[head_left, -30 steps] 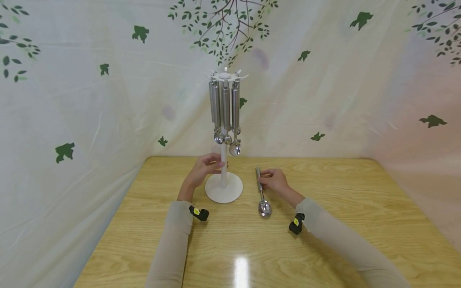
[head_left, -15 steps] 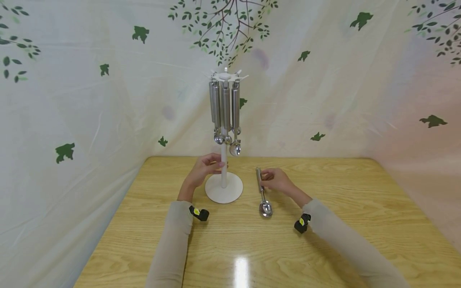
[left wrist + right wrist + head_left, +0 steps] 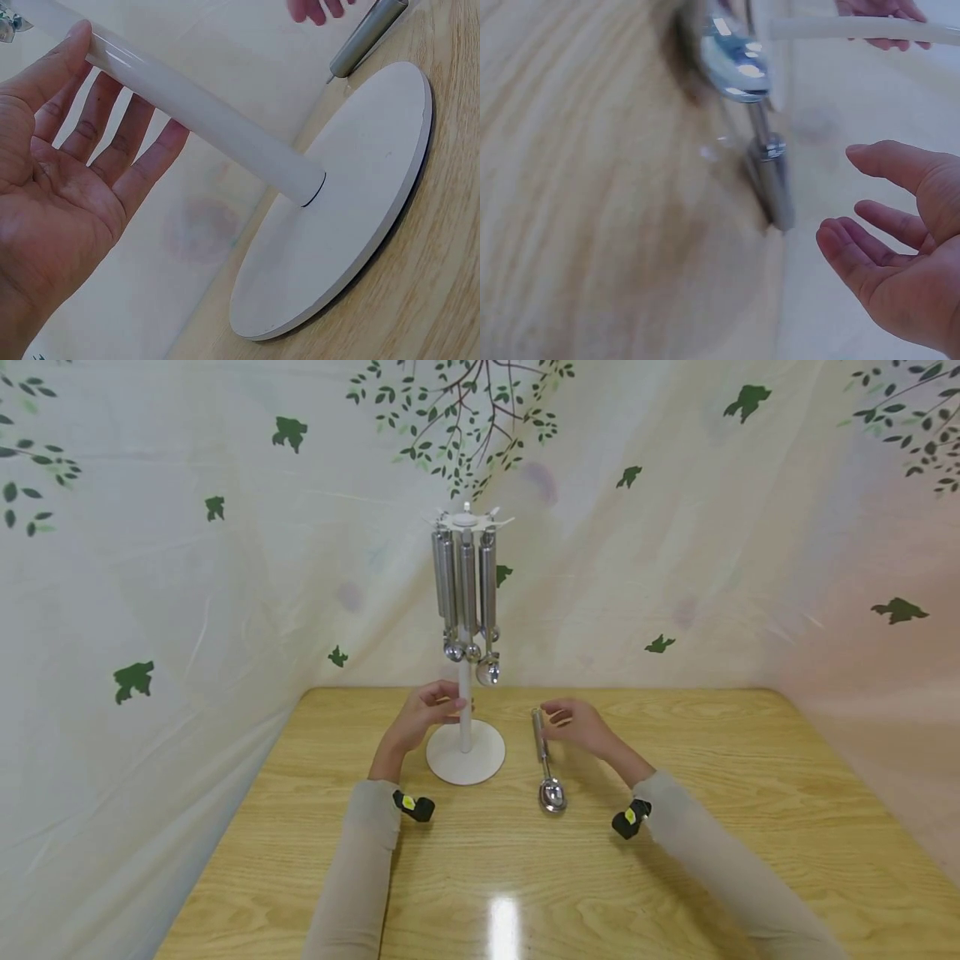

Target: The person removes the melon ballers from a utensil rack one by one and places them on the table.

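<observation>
A white utensil stand [image 3: 466, 752] with a round base stands on the table. My left hand [image 3: 426, 714] holds its pole, thumb on the near side and fingers behind, as the left wrist view [image 3: 82, 142] also has it. Several steel utensils [image 3: 467, 581] with rounded heads hang from the top arms. To the right of the base lies a steel spoon [image 3: 552, 795], bowl toward me and thick handle pointing away. Just right of that handle hovers my right hand [image 3: 581, 727], fingers loosely spread. The right wrist view shows this hand [image 3: 900, 255] apart from the spoon, holding nothing.
The wooden table [image 3: 675, 877] extends in front and to both sides. A pale cloth backdrop [image 3: 187, 568] with printed leaves and branches rises behind its far edge. Both wrists wear small black cameras.
My right hand was at the spoon's handle, fingers close to it; now it has lifted off slightly and its fingers have spread. The spoon has shifted very little. The left hand stays on the pole.
</observation>
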Demonstrator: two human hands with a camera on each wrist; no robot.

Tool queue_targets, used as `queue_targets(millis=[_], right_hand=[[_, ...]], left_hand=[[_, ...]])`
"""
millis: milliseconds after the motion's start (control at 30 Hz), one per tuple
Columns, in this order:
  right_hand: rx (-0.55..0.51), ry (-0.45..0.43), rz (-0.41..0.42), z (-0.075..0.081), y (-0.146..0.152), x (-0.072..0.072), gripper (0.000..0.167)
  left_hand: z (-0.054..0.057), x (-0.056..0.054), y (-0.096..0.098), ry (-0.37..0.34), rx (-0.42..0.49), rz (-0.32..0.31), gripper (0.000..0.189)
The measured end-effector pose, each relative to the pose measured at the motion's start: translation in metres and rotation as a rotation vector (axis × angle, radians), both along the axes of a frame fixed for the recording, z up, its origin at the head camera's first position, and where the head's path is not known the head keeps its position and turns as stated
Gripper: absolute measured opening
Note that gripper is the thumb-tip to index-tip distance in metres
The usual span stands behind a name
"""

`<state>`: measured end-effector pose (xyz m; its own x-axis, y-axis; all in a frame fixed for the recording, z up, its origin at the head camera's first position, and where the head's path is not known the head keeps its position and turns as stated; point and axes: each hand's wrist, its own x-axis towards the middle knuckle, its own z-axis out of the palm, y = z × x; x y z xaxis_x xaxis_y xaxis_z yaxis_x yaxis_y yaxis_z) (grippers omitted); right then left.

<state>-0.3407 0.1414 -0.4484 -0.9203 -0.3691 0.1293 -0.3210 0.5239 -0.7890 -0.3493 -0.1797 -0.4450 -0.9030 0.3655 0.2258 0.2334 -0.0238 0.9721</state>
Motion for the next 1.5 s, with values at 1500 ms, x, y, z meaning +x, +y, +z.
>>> queue_targets(millis=[1500], right_hand=[[-0.611, 0.324, 0.347, 0.199, -0.076, 0.012, 0.066]], left_hand=[[0.001, 0.002, 0.001, -0.011, 0.003, 0.009, 0.013]])
